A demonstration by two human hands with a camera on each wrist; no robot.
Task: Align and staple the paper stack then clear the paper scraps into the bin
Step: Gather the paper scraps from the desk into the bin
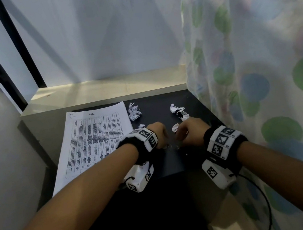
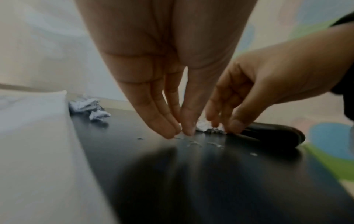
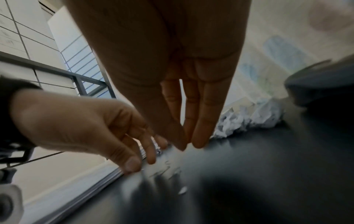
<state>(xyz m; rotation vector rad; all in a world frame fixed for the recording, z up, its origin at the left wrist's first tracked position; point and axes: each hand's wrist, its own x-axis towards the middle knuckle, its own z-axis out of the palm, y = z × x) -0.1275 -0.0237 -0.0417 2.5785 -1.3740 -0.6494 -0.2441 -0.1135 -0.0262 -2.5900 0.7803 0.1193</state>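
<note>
- Head view: the paper stack (image 1: pixel 94 141) lies flat on the black desk (image 1: pixel 172 162), at about 10 o'clock from the two hands, its printed table facing up.
- Crumpled paper scraps sit on the desk: one cluster (image 1: pixel 134 111) just beside the stack's far right corner, at 12 o'clock from the left hand; another (image 1: pixel 180 112) at 12 o'clock from the right hand; a small one (image 1: pixel 175 127) between the hands.
- Tiny bits (image 2: pixel 195 143) lie scattered on the desk just under the fingertips.
- The left hand (image 1: pixel 159 133) points down, fingers straight and bunched together, tips on the desk among the bits; whether it pinches any, I cannot tell.
- The right hand (image 1: pixel 191 131) is just beside it at 3 o'clock, fingers straight and close together, tips at the desk beside a scrap (image 2: pixel 205 128).
- A dark object (image 2: pixel 275 134), perhaps a stapler, lies at 3 o'clock behind the right hand.
- A dotted curtain (image 1: pixel 257 55) hangs at 3 o'clock of the desk.
</note>
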